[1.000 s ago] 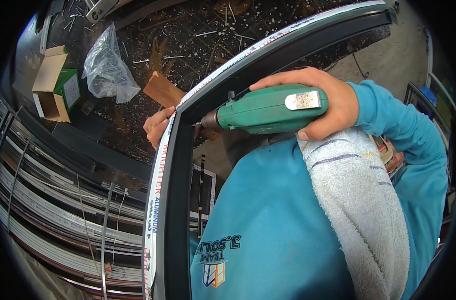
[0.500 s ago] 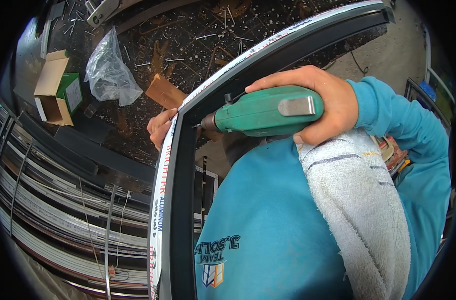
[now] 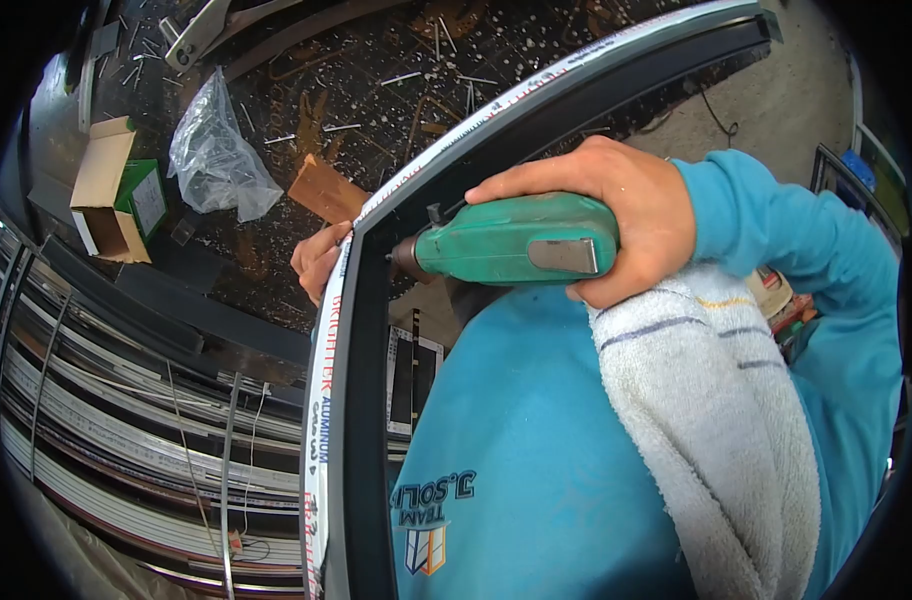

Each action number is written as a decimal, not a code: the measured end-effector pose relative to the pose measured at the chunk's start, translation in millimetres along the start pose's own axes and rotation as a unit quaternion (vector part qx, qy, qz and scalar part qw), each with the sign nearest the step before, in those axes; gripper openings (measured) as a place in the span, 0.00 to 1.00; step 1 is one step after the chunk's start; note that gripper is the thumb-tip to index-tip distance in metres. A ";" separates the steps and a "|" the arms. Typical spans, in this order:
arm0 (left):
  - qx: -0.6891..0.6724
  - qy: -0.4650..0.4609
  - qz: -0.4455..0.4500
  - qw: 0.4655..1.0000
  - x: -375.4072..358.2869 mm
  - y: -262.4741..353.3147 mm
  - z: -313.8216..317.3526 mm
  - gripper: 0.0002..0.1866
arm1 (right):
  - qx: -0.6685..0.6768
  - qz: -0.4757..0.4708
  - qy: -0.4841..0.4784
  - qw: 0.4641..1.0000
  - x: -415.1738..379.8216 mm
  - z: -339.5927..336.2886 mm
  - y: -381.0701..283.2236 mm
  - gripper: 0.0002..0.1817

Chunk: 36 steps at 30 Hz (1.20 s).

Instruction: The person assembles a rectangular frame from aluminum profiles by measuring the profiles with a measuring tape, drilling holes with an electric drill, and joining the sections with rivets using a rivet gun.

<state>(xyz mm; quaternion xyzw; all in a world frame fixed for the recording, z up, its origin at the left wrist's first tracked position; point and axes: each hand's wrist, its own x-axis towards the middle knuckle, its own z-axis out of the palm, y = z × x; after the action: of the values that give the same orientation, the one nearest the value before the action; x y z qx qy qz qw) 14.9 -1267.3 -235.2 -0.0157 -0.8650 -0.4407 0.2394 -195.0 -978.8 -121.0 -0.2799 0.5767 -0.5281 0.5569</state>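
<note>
A green power drill (image 3: 516,240) is gripped by my right hand (image 3: 616,210), with my fingers along its top and my thumb below. Its chuck points left at the inner side of a dark aluminum frame (image 3: 366,400), close to the corner; the tip meets or nearly meets the frame. My left hand (image 3: 319,260) holds the outside of that corner with bent fingers, its palm hidden behind the frame. White printed tape (image 3: 323,400) runs along the frame's outer edge.
A brown block (image 3: 326,188) touches the corner. Beyond are a plastic bag (image 3: 219,150), an open green box (image 3: 141,200) and scattered metal bits on the dark surface. Racked profiles (image 3: 126,450) lie lower left. A white towel (image 3: 706,400) hangs over my blue shirt.
The drill and my right hand have moved slightly left, bringing the chuck closer to the frame. My left hand stays at the corner. The view has shifted a little.
</note>
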 end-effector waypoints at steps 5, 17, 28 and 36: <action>-0.031 0.047 0.026 0.998 2.1 -6.0 15.1 0.21 | 0.177 0.054 -0.015 0.983 1.9 -5.8 15.2 0.38; -0.004 -0.079 -0.053 0.995 -0.5 12.9 -4.1 0.38 | 0.235 0.083 -0.007 0.969 -14.1 -14.2 34.8 0.34; -0.036 -0.103 -0.074 0.991 2.5 23.0 -10.2 0.35 | 0.088 -0.096 0.161 0.978 -107.1 -154.0 -64.0 0.53; 0.040 -0.063 -0.062 0.995 5.5 27.9 -10.0 0.29 | -0.419 0.181 0.414 0.788 39.1 -155.6 16.0 0.53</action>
<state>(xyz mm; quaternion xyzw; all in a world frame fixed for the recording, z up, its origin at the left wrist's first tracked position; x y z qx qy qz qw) 20.7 -1258.9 -206.8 0.0192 -0.8945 -0.4182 0.1569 -345.5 -963.5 -177.0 -0.1310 0.9565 -0.1899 0.1784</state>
